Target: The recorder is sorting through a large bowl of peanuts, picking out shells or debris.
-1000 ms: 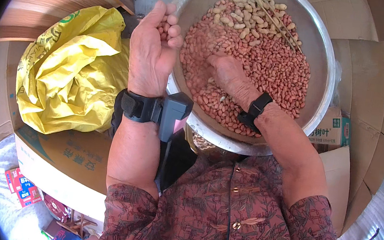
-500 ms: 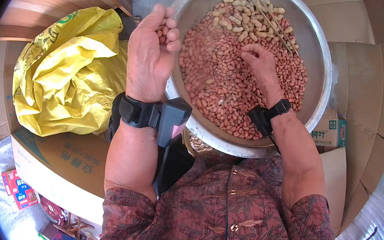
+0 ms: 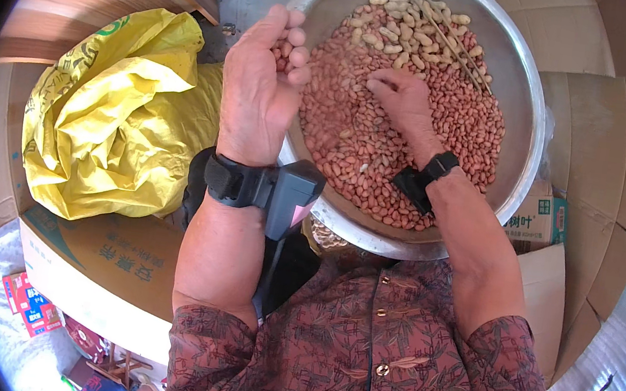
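Right fingers [image 3: 393, 77] have shifted leftward, slightly parted over shelled peanuts [image 3: 469, 137].

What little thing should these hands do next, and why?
Probably have the right hand pick out something from the red peanut kernels in the metal basin: its bent fingers are right over them, and the curled left hand holds a few similar kernels. Whether the right fingertips already pinch something, I cannot tell.
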### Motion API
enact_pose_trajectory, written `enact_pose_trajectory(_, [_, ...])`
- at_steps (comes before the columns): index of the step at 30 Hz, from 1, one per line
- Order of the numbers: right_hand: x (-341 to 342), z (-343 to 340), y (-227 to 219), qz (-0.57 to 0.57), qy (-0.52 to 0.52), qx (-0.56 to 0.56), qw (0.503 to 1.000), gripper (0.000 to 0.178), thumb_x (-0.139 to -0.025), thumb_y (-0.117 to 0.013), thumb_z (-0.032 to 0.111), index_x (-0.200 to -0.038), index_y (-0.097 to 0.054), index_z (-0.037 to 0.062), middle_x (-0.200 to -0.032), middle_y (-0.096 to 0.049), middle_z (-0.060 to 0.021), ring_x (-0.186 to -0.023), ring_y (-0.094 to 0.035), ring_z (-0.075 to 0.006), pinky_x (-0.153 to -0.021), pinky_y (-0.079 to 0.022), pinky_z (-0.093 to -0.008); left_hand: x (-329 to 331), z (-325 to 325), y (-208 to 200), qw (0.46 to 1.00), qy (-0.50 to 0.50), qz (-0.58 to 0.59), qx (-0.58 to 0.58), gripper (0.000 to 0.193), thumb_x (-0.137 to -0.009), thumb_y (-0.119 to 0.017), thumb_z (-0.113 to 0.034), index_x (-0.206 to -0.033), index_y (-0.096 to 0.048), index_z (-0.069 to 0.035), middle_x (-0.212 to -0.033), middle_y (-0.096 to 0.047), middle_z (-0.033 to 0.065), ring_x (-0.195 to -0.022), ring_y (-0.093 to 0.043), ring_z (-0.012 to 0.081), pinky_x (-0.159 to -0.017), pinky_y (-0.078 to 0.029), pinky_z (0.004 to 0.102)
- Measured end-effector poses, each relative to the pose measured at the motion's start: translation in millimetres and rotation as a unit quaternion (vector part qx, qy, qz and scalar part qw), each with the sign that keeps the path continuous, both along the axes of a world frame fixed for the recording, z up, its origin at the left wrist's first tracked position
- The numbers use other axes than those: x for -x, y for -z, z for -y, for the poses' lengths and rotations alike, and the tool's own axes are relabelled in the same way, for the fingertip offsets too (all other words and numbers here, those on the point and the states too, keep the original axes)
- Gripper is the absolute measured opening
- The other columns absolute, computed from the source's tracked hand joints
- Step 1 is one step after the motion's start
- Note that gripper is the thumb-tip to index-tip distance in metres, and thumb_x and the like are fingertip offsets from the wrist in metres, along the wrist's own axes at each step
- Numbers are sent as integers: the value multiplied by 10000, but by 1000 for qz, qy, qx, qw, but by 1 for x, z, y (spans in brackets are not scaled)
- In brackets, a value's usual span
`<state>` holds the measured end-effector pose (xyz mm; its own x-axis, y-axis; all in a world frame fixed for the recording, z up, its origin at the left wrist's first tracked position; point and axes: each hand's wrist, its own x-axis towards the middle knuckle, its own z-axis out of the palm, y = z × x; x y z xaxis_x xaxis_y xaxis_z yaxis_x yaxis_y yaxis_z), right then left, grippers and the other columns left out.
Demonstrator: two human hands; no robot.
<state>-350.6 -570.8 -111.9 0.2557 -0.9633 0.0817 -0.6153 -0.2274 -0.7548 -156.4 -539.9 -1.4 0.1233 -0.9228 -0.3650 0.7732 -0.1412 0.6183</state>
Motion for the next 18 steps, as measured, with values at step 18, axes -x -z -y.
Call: enact_pose_trajectory(18, [-16, -3, -4, -132, -100, 63, 984, 186, -721, -622, 61, -903, -606, 26, -836, -567, -131, -788, -547, -287, -718, -441, -334, 7, 2, -7, 999, -21, 5, -35, 201, -868, -529, -206, -876, -528, -6, -667, -476, 0, -513, -384, 51, -413, -304, 158])
